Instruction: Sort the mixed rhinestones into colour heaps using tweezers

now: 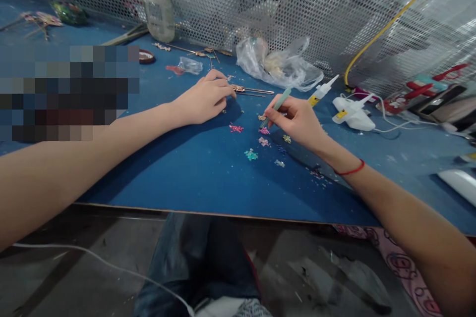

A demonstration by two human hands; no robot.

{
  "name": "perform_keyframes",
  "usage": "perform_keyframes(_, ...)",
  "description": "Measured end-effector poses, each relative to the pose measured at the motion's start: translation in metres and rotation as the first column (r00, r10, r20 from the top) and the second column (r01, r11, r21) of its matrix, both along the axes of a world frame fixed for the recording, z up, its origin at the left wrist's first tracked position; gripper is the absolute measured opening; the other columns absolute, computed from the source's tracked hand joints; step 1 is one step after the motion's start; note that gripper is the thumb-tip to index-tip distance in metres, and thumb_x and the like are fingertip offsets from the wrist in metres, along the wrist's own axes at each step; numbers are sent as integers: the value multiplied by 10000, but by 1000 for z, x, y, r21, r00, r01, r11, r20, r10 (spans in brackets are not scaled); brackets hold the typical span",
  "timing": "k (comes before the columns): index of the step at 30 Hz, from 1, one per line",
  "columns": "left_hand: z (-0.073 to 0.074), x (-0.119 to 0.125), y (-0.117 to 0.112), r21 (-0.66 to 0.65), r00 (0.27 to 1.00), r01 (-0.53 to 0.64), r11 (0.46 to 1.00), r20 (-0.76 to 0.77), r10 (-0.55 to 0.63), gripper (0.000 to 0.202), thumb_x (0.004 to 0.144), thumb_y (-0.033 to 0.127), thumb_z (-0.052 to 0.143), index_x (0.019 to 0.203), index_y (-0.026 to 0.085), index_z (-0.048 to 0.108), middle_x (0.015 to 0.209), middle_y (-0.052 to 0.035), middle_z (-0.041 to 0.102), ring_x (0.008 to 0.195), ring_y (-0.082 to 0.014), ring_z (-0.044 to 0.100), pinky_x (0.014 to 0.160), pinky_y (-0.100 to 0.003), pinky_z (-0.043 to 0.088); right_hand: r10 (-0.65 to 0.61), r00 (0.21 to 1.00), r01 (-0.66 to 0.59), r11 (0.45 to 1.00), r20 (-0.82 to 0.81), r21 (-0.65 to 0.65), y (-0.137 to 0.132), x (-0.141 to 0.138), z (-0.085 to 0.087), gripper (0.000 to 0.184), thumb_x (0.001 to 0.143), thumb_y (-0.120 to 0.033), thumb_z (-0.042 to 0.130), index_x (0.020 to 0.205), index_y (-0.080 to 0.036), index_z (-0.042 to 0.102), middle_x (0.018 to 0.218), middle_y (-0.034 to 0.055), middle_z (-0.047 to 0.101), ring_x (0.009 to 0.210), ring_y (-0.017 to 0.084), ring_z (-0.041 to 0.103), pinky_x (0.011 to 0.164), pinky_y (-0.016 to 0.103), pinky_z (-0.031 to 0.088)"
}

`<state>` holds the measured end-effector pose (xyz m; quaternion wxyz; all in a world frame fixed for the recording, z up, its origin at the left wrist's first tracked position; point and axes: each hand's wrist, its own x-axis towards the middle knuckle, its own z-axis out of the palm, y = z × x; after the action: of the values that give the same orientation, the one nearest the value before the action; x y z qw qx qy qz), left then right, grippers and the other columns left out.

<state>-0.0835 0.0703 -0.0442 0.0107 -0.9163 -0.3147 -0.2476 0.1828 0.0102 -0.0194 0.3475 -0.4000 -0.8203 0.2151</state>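
My left hand rests on the blue table, fingers curled and pinching the end of a thin golden hairpin that lies pointing right. My right hand grips a pale green pen-like tool, its tip down near small sparkly flower pieces. More little pieces, pink, teal and silver, lie scattered between and below my hands. A red string circles my right wrist.
A crumpled clear plastic bag lies behind my hands by a perforated metal screen. A white glue gun and a small glue tube sit to the right. A jar stands at the back. The table's front edge is near my knees.
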Motion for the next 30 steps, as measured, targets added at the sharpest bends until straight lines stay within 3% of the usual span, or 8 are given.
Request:
perform_keyframes(8,0,-1,1,40,1000,7,999,-24,-6,419,990,234,364,1217,173,711,1196,-110,696,1336,-324,480,1157,-537,422,36,996,-37,999,86,12,-3,2,-1,452,938,-634,647,806,-203,631,681,6,611,567,116,449,558,318,344)
perform_keyframes(14,-2,-1,2,41,1000,6,999,-13,-5,443,992,247,347,1215,156,719,1202,-126,705,1340,-333,475,1176,-552,395,51,999,-51,998,-15,32,1,7,3,468,921,-662,654,794,-212,636,745,20,620,655,139,567,575,308,406)
perform_keyframes(17,-2,-1,2,28,1000,5,1000,1,-5,440,994,256,352,1219,182,722,1201,-107,712,1338,-320,478,1181,-559,387,70,995,-73,997,-72,-35,3,12,9,503,883,-693,682,788,-200,646,792,34,633,651,130,596,582,305,453)
perform_keyframes(20,1,-1,0,27,1000,12,1000,22,-13,442,997,269,353,1228,189,722,1219,-104,715,1337,-322,485,1186,-569,386,97,992,-109,981,-85,-160,4,23,17,488,840,-676,743,795,-196,669,701,23,633,594,121,581,531,291,445)
perform_keyframes(25,12,3,-10,58,996,83,995,-18,-82,493,1032,346,336,1389,183,634,1366,-114,672,1390,-345,469,1184,-590,398,251,957,-282,921,-142,-267,13,59,35,428,763,-598,850,758,-191,718,665,16,674,582,110,588,505,256,427)
perform_keyframes(30,17,5,-12,63,993,101,993,-68,-97,484,1043,401,341,1390,241,638,1396,-82,666,1422,-350,448,1203,-602,391,497,863,-489,772,-94,-406,21,93,54,414,722,-584,881,662,-197,746,606,15,691,584,111,600,579,268,490)
